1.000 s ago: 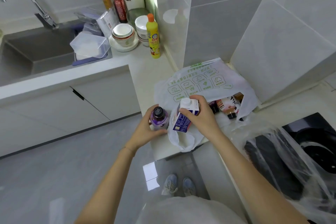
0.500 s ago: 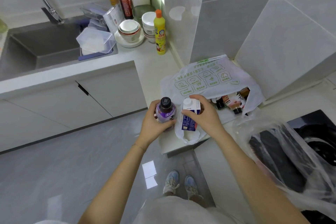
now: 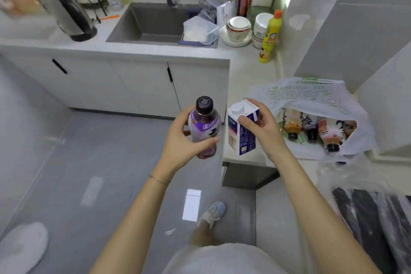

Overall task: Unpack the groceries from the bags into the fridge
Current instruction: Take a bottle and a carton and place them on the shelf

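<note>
My left hand [image 3: 180, 142] grips a purple drink bottle [image 3: 204, 125] with a black cap, held upright over the floor. My right hand [image 3: 264, 129] holds a white and blue carton [image 3: 241, 133] with a white screw cap, lifted above the counter's corner. Behind it a white grocery bag [image 3: 311, 98] with green print lies on the counter [image 3: 246, 66], its mouth open toward me. Several bottles [image 3: 311, 128] lie on their sides inside the bag. No fridge is in view.
A sink [image 3: 153, 24], a kettle [image 3: 71, 15], a clear plastic box [image 3: 200, 31], stacked bowls [image 3: 238, 28] and a yellow dish-soap bottle [image 3: 269, 38] stand along the far counter. A plastic-covered black hob [image 3: 375, 216] is at the right. Grey floor lies at the left.
Both hands have lifted the bottle and the carton off the counter and out from the bag, toward the left. The view has swung left, showing the kettle and more floor.
</note>
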### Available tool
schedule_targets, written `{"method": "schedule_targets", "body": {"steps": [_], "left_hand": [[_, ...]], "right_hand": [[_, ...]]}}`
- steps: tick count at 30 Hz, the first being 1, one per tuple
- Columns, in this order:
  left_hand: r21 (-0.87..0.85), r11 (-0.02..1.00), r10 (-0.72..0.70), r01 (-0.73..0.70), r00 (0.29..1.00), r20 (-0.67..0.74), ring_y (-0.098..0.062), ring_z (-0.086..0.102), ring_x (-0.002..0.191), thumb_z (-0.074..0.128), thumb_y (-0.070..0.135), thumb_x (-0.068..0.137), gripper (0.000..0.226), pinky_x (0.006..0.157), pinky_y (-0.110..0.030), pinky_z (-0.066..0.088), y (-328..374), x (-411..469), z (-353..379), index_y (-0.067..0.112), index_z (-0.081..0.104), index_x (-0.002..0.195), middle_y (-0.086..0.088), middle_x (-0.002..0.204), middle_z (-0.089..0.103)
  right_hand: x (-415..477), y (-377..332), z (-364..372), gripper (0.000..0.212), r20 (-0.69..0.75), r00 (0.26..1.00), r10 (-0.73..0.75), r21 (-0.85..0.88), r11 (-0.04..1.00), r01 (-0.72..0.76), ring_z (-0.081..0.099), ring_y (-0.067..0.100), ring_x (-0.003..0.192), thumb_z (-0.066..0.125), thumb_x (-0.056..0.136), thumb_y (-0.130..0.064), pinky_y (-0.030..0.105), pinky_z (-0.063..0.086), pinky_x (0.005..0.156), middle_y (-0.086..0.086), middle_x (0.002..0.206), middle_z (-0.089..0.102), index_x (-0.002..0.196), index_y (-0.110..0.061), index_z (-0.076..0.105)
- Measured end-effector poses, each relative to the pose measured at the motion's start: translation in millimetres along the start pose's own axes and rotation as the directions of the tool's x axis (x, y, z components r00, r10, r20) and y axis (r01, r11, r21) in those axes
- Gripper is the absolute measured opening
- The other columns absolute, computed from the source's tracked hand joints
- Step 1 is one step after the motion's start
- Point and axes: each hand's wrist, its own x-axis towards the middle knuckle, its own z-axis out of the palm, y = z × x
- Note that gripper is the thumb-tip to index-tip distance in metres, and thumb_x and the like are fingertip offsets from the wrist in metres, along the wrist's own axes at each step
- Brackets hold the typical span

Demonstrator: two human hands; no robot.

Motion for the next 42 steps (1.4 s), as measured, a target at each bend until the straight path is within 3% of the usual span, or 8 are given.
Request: {"method": "schedule_targets", "body": {"steps": [4, 8, 13, 18, 25, 31, 36, 42], "left_hand": [[0.005, 0.999, -0.045, 0.047, 0.978, -0.204, 0.001, 0.06, 0.106, 0.087, 0.013, 0.068, 0.072, 0.08, -0.007, 0.046, 10, -65, -31, 0.02, 0.053, 0.131, 0.01, 0.12, 0.064], [0.028, 0.995, -0.077, 0.098, 0.903, -0.422, 0.005, 0.059, 0.104, 0.09, 0.02, 0.065, 0.079, 0.084, -0.012, 0.049, 21, -138, -71, 0.038, 0.046, 0.128, 0.018, 0.117, 0.062], [0.056, 0.987, -0.07, 0.149, 0.723, -0.687, -0.002, 0.063, 0.1, 0.091, 0.034, 0.061, 0.07, 0.082, -0.025, 0.055, 34, -231, -127, 0.041, 0.044, 0.112, 0.018, 0.112, 0.064], [0.052, 0.99, -0.02, 0.128, 0.506, -0.862, -0.006, 0.066, 0.096, 0.089, 0.022, 0.064, 0.066, 0.078, -0.023, 0.055, 45, -331, -176, 0.041, 0.046, 0.11, 0.01, 0.109, 0.067], [0.069, 0.987, 0.023, 0.147, 0.296, -0.955, -0.01, 0.068, 0.095, 0.09, 0.025, 0.061, 0.066, 0.075, -0.027, 0.057, 53, -473, -237, 0.04, 0.05, 0.111, 0.017, 0.104, 0.069], [0.064, 0.981, 0.032, 0.182, 0.176, -0.984, -0.008, 0.067, 0.094, 0.089, 0.022, 0.063, 0.064, 0.073, -0.021, 0.054, 66, -589, -287, 0.037, 0.05, 0.111, 0.014, 0.103, 0.068], [0.06, 0.976, 0.041, 0.208, 0.095, -0.995, -0.007, 0.068, 0.093, 0.087, 0.015, 0.066, 0.063, 0.072, -0.02, 0.054, 77, -669, -337, 0.023, 0.049, 0.115, 0.009, 0.104, 0.068], [0.071, 0.969, 0.072, 0.235, 0.004, -0.997, -0.003, 0.066, 0.094, 0.087, 0.015, 0.067, 0.065, 0.07, -0.017, 0.052, 71, -730, -399, 0.019, 0.049, 0.12, 0.012, 0.104, 0.067]], "right_hand": [[-27, -8, 45, 0.048, 0.243, 0.969, -0.042, 0.012, 0.999, 0.041, 0.063, 0.0, 0.098, 0.064, 0.081, -0.031, 0.017, 0.051, 0.078, -0.006, 0.118, 0.062, 0.127, -0.025, 0.052], [-54, -17, 113, 0.052, 0.478, 0.877, -0.047, 0.032, 0.999, 0.036, 0.064, 0.014, 0.104, 0.066, 0.077, -0.045, 0.026, 0.053, 0.083, -0.003, 0.115, 0.065, 0.123, -0.024, 0.052], [-100, -35, 207, 0.033, 0.679, 0.729, -0.081, 0.058, 0.997, 0.056, 0.066, 0.012, 0.092, 0.055, 0.087, -0.037, 0.026, 0.053, 0.078, -0.005, 0.102, 0.066, 0.114, -0.019, 0.053], [-172, -42, 298, 0.036, 0.84, 0.535, -0.091, 0.049, 0.994, 0.093, 0.063, 0.014, 0.095, 0.049, 0.089, -0.048, 0.029, 0.052, 0.081, 0.001, 0.107, 0.062, 0.112, -0.021, 0.054], [-300, -42, 409, 0.04, 0.928, 0.356, -0.11, 0.069, 0.99, 0.124, 0.064, 0.015, 0.099, 0.045, 0.089, -0.048, 0.03, 0.052, 0.083, 0.007, 0.112, 0.063, 0.116, -0.019, 0.054], [-411, -40, 492, 0.037, 0.964, 0.226, -0.139, 0.111, 0.985, 0.133, 0.062, 0.014, 0.107, 0.042, 0.087, -0.059, 0.033, 0.049, 0.092, -0.003, 0.113, 0.062, 0.111, -0.034, 0.053], [-488, -45, 553, 0.047, 0.99, 0.06, -0.131, 0.126, 0.989, 0.076, 0.065, 0.01, 0.102, 0.065, 0.076, -0.044, 0.027, 0.054, 0.081, -0.007, 0.113, 0.062, 0.118, -0.032, 0.047], [-542, -59, 634, 0.05, 0.985, 0.031, -0.172, 0.17, 0.983, 0.075, 0.067, 0.008, 0.097, 0.065, 0.079, -0.032, 0.022, 0.053, 0.074, -0.006, 0.111, 0.065, 0.126, -0.022, 0.049]]}}
